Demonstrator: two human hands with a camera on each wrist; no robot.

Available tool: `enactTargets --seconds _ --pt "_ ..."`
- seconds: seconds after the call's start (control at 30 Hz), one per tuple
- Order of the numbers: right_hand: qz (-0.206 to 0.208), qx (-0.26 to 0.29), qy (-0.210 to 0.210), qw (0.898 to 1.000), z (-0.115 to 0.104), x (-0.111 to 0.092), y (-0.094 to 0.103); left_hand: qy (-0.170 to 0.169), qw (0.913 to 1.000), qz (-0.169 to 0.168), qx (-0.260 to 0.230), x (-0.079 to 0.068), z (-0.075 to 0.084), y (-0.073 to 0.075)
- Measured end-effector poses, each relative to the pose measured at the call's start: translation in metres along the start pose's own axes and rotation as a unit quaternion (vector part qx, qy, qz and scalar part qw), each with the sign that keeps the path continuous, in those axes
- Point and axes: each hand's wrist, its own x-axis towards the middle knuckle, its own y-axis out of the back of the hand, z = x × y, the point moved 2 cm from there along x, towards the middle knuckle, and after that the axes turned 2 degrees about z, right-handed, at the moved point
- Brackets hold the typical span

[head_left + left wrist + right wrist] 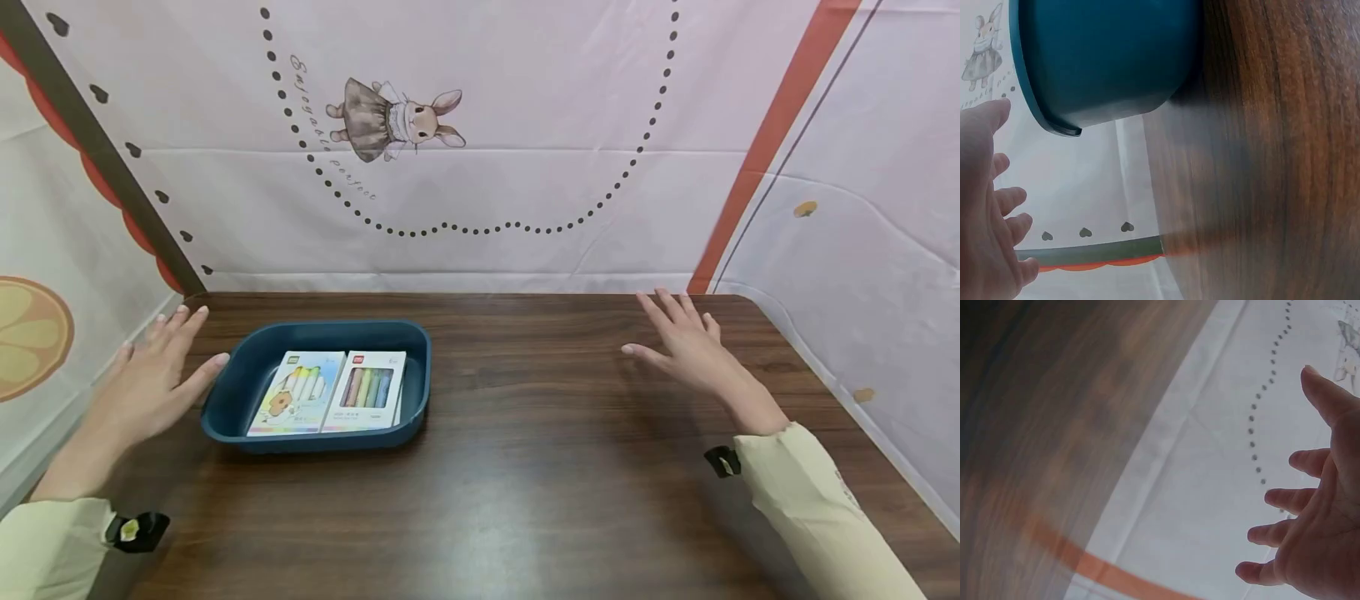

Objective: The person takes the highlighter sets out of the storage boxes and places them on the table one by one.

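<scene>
Just right of my left hand [146, 392], I see the blue tub [322, 444] with two white boxes [300, 396] lying inside. That hand is unfurled, with nothing in its grasp. Well apart from both, my right hand [688, 354] hangs over the wooden table [525, 400], outstretched and likewise holding nothing.

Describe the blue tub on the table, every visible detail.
The blue tub is deep-coloured, open-topped and roughly rectangular, with rounded corners, a lipped rim and smooth walls that look like plastic. It stands upright on the left part of the brown table. At least two printed boxes lie inside, side by side. The left hand is beside its left end, not gripping it.
</scene>
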Motion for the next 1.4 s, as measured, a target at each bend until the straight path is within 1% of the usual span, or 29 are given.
enactTargets --seconds 0.2,0.37,0.5,0.63,0.77,0.87,1.0,1.13,1.3,1.4 --pt "0.030 0.022 0.036 0.999 -0.023 0.013 0.001 -0.006 0.9988 0.009 -0.047 -0.003 0.001 0.000" --pt "0.038 0.068 0.050 0.996 -0.044 0.026 -0.001 -0.010 0.9946 0.002 -0.103 -0.006 0.001 -0.002" --pt "0.039 0.109 0.072 0.991 -0.064 0.037 -0.006 0.002 0.9901 -0.009 -0.140 -0.008 0.002 -0.003" --pt "0.042 0.137 0.093 0.985 -0.083 0.047 -0.011 0.016 0.9865 -0.016 -0.162 -0.008 0.003 -0.005" --pt "0.043 0.165 0.097 0.981 -0.099 0.055 -0.015 0.028 0.9827 -0.025 -0.181 -0.007 0.004 -0.006" --pt "0.040 0.187 0.096 0.977 -0.110 0.061 -0.019 0.035 0.9782 -0.035 -0.202 -0.006 0.004 -0.006" --pt "0.037 0.216 0.102 0.970 -0.124 0.066 -0.024 0.040 0.9713 -0.047 -0.230 -0.006 0.005 -0.007" --pt "0.024 0.250 0.112 0.961 -0.139 0.071 -0.028 0.046 0.9643 -0.057 -0.255 -0.006 0.006 -0.008" --pt "-0.005 0.303 0.126 0.944 -0.159 0.073 -0.032 0.055 0.9544 -0.079 -0.283 -0.005 0.008 -0.011" --pt "-0.023 0.323 0.131 0.937 -0.170 0.075 -0.036 0.062 0.9501 -0.091 -0.292 -0.004 0.008 -0.013"
